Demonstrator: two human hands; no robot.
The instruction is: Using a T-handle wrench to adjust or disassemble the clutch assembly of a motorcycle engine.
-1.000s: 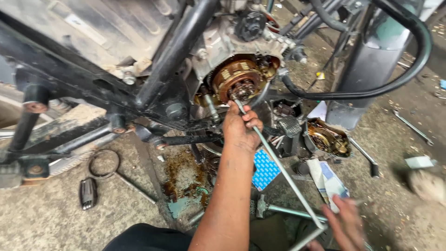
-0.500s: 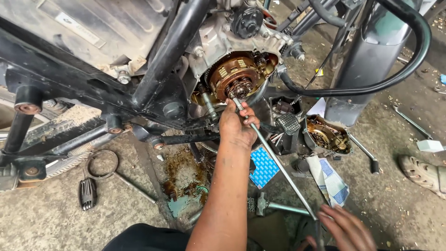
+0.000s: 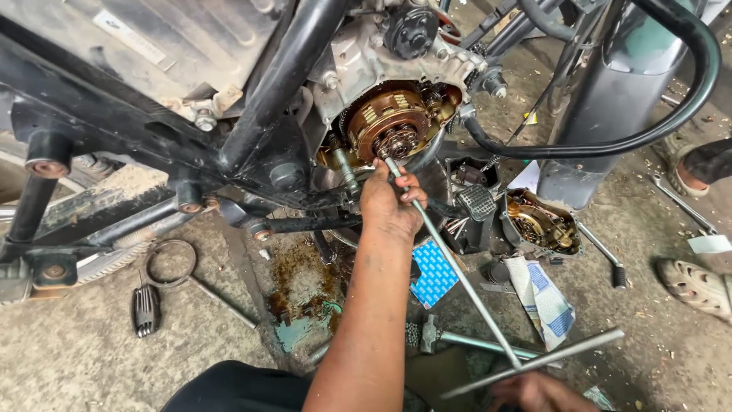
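At the far left, a black handle grip (image 3: 146, 309) and a thin metal ring (image 3: 171, 264) lie on the dirty floor (image 3: 76, 358), near the black bike frame (image 3: 282, 84). A bit further right, a dark oily puddle (image 3: 301, 294) spreads under the engine. The left hand (image 3: 389, 202) is closed around the top end of the long T-handle wrench (image 3: 457, 271), right by the round brown clutch (image 3: 390, 126) in the open engine. The tip of the wrench sits in the middle of the clutch. The shaft slants down to the right, and its cross bar (image 3: 534, 362) is at the bottom. The right hand (image 3: 537, 393) is just under that bar at the picture's edge; I cannot tell if it grips the bar or only touches it. The wrench tip could slip off the bolt if it tilts, and then the knuckles might bang the sharp metal. Oily fingers could make that happen. To the right, the engine cover (image 3: 543, 223) lies on the floor like a bowl, with gold-coloured parts inside it. Next to it lies a blue and white packet (image 3: 543, 296).
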